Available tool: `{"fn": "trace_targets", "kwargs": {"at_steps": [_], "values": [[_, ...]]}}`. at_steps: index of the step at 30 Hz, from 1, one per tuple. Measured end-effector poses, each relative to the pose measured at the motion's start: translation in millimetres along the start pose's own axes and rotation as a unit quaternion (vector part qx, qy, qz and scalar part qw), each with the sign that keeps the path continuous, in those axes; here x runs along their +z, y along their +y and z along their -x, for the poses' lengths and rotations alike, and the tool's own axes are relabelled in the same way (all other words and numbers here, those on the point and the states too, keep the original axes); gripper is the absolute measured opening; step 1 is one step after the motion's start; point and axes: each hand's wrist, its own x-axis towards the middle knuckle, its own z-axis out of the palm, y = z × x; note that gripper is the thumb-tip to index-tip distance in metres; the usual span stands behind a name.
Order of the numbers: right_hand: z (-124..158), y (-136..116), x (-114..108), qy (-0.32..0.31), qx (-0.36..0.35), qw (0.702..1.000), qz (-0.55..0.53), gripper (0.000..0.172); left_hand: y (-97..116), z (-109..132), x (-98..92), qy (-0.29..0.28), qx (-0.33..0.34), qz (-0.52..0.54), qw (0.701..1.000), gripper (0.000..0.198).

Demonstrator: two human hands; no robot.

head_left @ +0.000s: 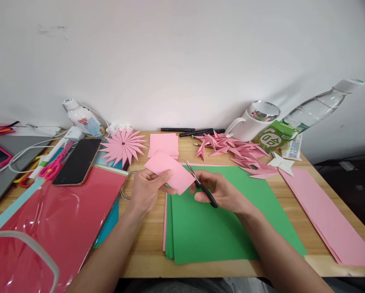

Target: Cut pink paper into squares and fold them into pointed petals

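My left hand [147,188] pinches a small pink paper piece [169,171] and holds it just above the desk. My right hand [220,192] grips black-handled scissors [200,185]. Their blades point up-left and touch the right edge of the pink piece. Below both hands lies a stack of green paper sheets [219,228]. A small stack of pink squares [163,145] rests behind the held piece.
A pink paper flower [123,146], a pile of folded pink pieces [234,151], long pink strips [325,213], a red plastic folder [54,221], a phone [78,161], pink scissors [53,167], black markers [194,132], a white mug [252,119] and a water bottle [316,108] surround the wooden desk [146,244].
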Motion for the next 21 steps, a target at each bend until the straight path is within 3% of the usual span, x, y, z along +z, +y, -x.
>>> {"fn": "trace_targets", "kwargs": {"at_steps": [10, 21], "values": [[-0.8, 0.4, 7.4, -0.037, 0.027, 0.998, -0.045, 0.021, -4.0, 1.5, -6.9, -0.038, 0.018, -0.108, 0.993, 0.016], [-0.6, 2.5, 10.5, -0.012, 0.039, 0.999, -0.030, 0.023, -2.8, 1.1, -4.6, -0.063, -0.009, -0.087, 0.994, 0.014]]}}
